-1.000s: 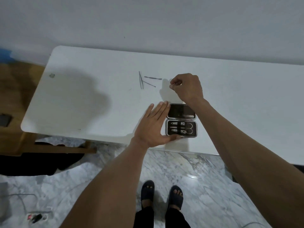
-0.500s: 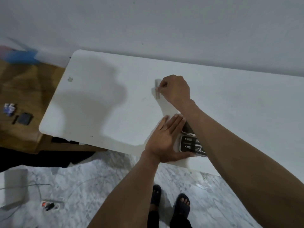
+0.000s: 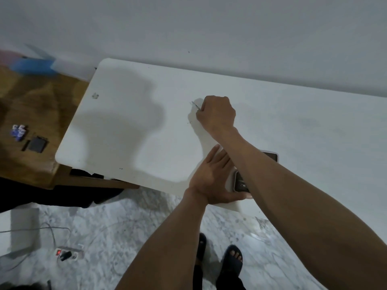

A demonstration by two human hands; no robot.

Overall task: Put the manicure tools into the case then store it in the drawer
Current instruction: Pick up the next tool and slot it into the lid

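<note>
The open manicure case (image 3: 239,182) lies near the front edge of the white table (image 3: 129,126), mostly hidden behind my right forearm; a corner of its lid (image 3: 272,156) shows past the arm. My left hand (image 3: 211,178) rests flat beside the case's left side, fingers together, thumb along its front. My right hand (image 3: 216,114) is further back on the table, fingers closed around thin metal manicure tools (image 3: 195,105) whose tips stick out to the left. How many tools it holds cannot be told.
A wooden surface (image 3: 41,105) left of the table carries a small dark pouch (image 3: 37,144) and small blue items (image 3: 19,131). A power strip (image 3: 67,253) and cables lie on the marble floor. My sandalled feet (image 3: 232,260) stand below the table edge. A wall runs behind.
My right hand has reached left over the loose tools and closed on them. The camera has swung left, so the case sits further right and is more hidden. My left hand stays by the case.
</note>
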